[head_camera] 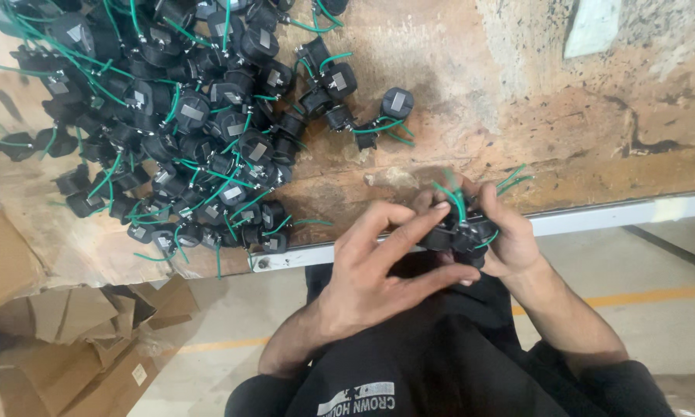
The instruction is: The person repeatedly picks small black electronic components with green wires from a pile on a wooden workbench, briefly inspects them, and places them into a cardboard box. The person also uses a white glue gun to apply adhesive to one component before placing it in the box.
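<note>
My right hand (509,235) grips a small bunch of black plastic parts with green wires (462,230) just over the table's front edge. My left hand (378,266) reaches in from the left and pinches the same bunch between index finger and thumb, with the other fingers spread. The green wire ends stick up above my fingers. How many parts are in the bunch is hidden by my fingers. A big heap of the same black parts with green wires (185,116) covers the left half of the worn wooden table (471,85).
A lone black part with wire (394,104) lies right of the heap. The table has a pale metal front edge (618,216). Flattened cardboard boxes (77,340) lie on the floor at lower left. A white scrap (592,27) sits at the top right.
</note>
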`<move>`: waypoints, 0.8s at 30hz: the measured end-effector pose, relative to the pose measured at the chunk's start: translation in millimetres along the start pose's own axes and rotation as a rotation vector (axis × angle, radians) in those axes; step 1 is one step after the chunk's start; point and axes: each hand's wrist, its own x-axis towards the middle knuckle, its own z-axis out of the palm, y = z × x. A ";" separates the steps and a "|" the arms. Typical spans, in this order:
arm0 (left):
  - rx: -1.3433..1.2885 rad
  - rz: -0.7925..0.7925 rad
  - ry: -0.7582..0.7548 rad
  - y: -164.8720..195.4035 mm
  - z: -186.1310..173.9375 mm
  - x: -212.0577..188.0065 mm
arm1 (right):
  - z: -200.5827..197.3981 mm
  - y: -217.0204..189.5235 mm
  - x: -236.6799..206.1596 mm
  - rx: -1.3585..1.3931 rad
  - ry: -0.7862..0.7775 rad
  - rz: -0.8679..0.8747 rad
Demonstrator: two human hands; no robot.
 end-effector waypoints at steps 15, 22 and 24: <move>0.698 -0.059 0.027 -51.7 -19.0 34.0 | -5.0 -6.0 3.1 0.317 -0.172 -0.050; 0.657 -0.060 0.095 -55.3 -22.4 22.8 | -11.8 -1.0 3.9 0.165 -0.243 -0.062; 0.637 -0.048 0.097 -55.4 -23.2 21.9 | -10.7 -1.2 4.3 0.136 -0.238 -0.082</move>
